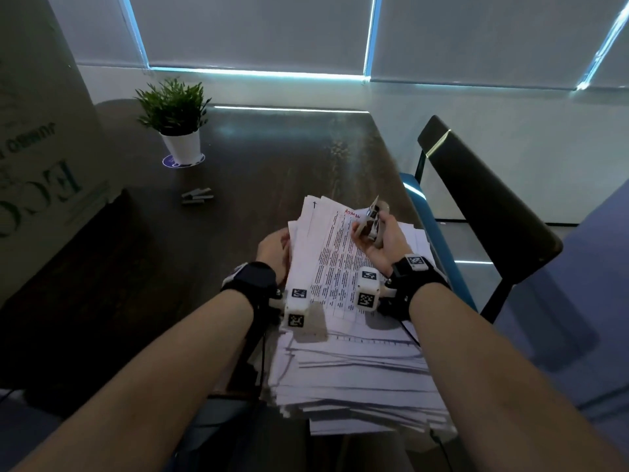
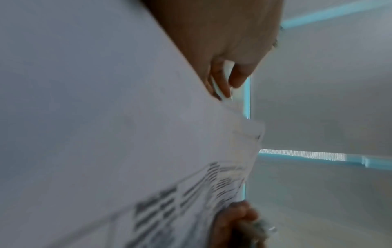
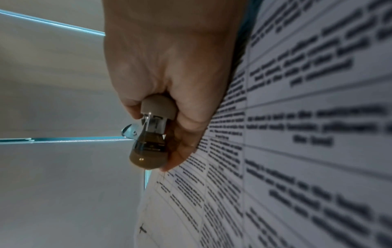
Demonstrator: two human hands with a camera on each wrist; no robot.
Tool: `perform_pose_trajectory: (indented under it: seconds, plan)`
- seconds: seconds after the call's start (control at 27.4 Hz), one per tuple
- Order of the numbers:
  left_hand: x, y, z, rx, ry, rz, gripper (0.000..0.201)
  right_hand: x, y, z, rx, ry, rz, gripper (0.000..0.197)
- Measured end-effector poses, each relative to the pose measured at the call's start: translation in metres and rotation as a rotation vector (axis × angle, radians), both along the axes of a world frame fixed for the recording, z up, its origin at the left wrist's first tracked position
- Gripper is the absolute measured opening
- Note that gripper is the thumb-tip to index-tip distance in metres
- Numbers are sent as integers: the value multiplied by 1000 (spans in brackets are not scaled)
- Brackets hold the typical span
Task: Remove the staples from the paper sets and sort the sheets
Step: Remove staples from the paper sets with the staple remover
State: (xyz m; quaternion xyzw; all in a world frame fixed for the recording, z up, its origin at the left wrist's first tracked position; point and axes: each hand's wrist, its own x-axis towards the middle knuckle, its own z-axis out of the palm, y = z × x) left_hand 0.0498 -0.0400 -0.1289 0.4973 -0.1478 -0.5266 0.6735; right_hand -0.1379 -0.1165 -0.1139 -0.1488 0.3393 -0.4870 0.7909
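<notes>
My left hand (image 1: pixel 275 248) grips the left edge of a stapled paper set (image 1: pixel 332 253), tilted up above a thick pile of white sheets (image 1: pixel 357 379) on the dark table (image 1: pixel 258 155). The set's top page is a printed table with red writing at its top. In the left wrist view the fingers (image 2: pixel 237 73) curl behind the paper set (image 2: pixel 106 117). My right hand (image 1: pixel 377 238) holds a beige staple remover (image 1: pixel 372 219) at the set's top right corner. The right wrist view shows that hand (image 3: pixel 169 67) curled round the staple remover (image 3: pixel 151 134) beside the printed page (image 3: pixel 307 134).
A potted green plant (image 1: pixel 175 120) stands at the table's far left. Grey strips of staples (image 1: pixel 197 196) lie left of the papers. A cardboard box (image 1: pixel 37 137) fills the left side. A dark chair (image 1: pixel 483 199) with a blue seat stands right of the table.
</notes>
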Motion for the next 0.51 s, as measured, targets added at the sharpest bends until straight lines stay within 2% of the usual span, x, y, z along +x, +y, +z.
perform_pose_trajectory:
  seconds: [0.11,0.18,0.29,0.37,0.51]
  plan:
    - [7,23,-3,-32,340,187,23,1,8,3,-44,80,-3,32]
    - [12,36,5,1,446,291,24,2,15,7,-89,192,45,31]
    - [11,54,22,81,475,474,27,10,29,15,-185,443,142,34]
    - [-2,65,41,59,463,543,29,16,42,21,-240,568,202,42]
    - [-47,74,59,-42,504,651,27,18,71,24,-283,631,312,38]
